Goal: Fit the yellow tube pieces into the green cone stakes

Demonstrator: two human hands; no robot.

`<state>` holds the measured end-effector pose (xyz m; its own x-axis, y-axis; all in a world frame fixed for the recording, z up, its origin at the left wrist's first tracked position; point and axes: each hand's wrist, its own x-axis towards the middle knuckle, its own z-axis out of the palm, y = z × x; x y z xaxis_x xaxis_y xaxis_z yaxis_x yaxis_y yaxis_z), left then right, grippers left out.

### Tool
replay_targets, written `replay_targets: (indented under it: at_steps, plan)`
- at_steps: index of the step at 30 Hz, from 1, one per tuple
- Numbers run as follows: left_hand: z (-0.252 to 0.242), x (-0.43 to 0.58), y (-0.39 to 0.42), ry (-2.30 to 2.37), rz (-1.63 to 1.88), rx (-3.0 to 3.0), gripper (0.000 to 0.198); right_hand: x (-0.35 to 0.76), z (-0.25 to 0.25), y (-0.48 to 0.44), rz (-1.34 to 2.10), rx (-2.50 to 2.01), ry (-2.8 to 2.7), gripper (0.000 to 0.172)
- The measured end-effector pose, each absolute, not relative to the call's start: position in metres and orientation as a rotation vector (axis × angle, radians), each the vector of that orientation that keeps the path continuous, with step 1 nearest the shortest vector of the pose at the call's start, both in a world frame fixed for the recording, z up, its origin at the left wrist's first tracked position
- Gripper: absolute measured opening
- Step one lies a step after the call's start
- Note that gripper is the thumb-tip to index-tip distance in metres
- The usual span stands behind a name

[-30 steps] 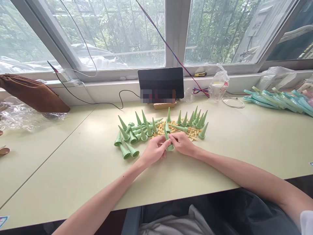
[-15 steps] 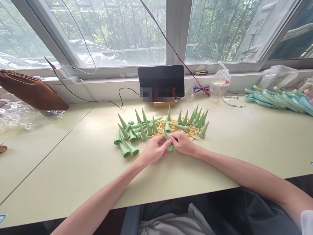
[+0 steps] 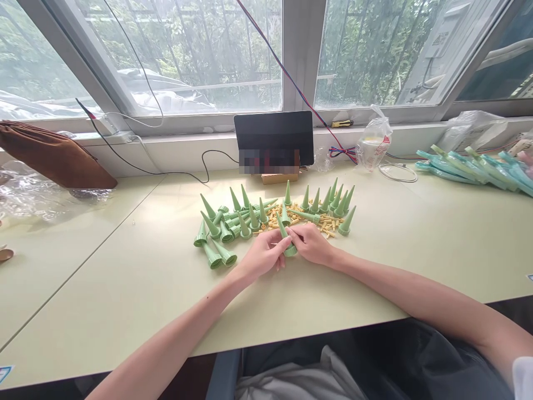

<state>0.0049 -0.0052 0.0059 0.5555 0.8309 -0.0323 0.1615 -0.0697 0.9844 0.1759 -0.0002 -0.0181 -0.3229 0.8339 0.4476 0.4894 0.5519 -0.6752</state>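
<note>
My left hand (image 3: 263, 254) is closed around a green plastic watering spike (image 3: 282, 226), its thumb lying across the lower part. The spike leans a little, tip up and away from me, with its ribbed collar toward me. Fingertips of my right hand (image 3: 313, 243) are pinched together against the spike's right side; what sits between them is hidden. Just beyond my hands lies a pile of small yellow plastic pieces (image 3: 328, 223). More green spikes stand or lie around it, including a tipped one (image 3: 225, 253) left of my left hand.
A dark tablet (image 3: 275, 130) leans by the window behind the spikes. Along the back are a brown pouch (image 3: 62, 158), a bagged cup (image 3: 373, 145), a yellow cutter (image 3: 342, 123) and a coiled white cable (image 3: 398, 173). Teal packages (image 3: 470, 166) lie at right. Cables run along the left.
Both hands keep almost the same place and grip. The spike's collar has tilted slightly to the right. Nothing else has visibly moved.
</note>
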Motion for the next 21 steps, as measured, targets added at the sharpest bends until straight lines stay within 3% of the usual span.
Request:
replay_targets:
  at_steps: [21]
  plan:
    - [0.0115, 0.0063, -0.0069, 0.847, 0.663, 1.396, 0.041, 0.1774, -0.021, -0.0029, 0.415, -1.011, -1.994, 0.043]
